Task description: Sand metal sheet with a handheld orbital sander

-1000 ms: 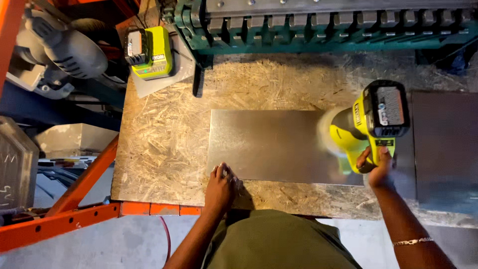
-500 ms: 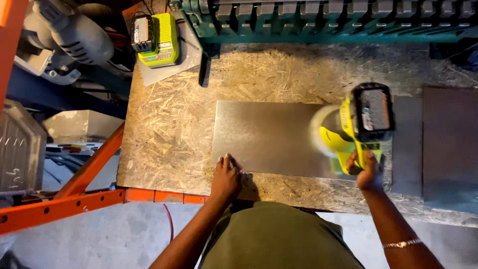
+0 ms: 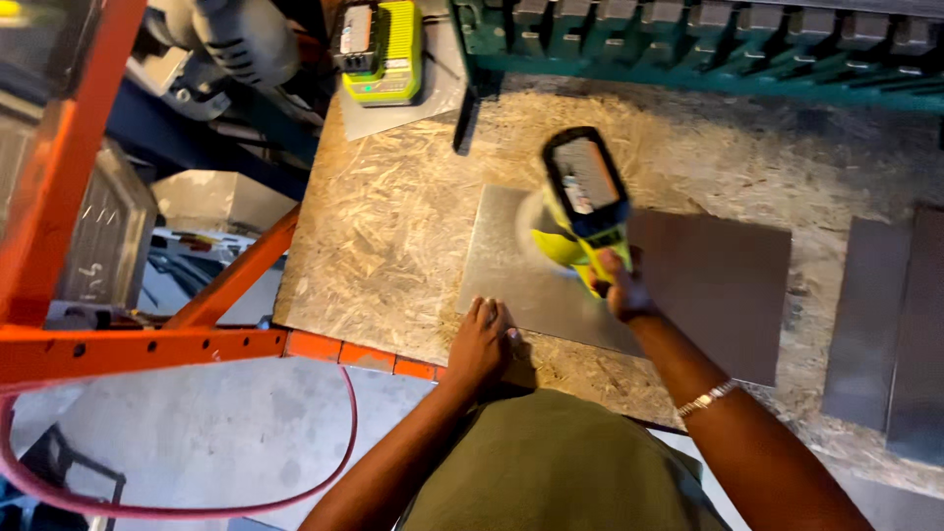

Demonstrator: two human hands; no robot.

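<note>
Two hands engaged: left hand (image 3: pixel 479 339) lies flat, fingers released, pinning the grey sheet-metal rectangle (image 3: pixel 688 285) to the chipboard counter (image 3: pixel 393 226), while right hand (image 3: pixel 619 287) fingers clench the yellow-green cordless power tool (image 3: pixel 580 202) against it.

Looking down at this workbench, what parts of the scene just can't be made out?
All in the head view:
- The pad under the yellow power tool: motion blur, and the tool body covers it.
- Where the tool meets the metal sheet: hidden beneath it.
- Right hand fingers: wrapped round the handle, out of sight.
- Left hand palm: pressed down on the sheet's near edge.
- Grey strips at right: cut off by the frame edge.
</note>
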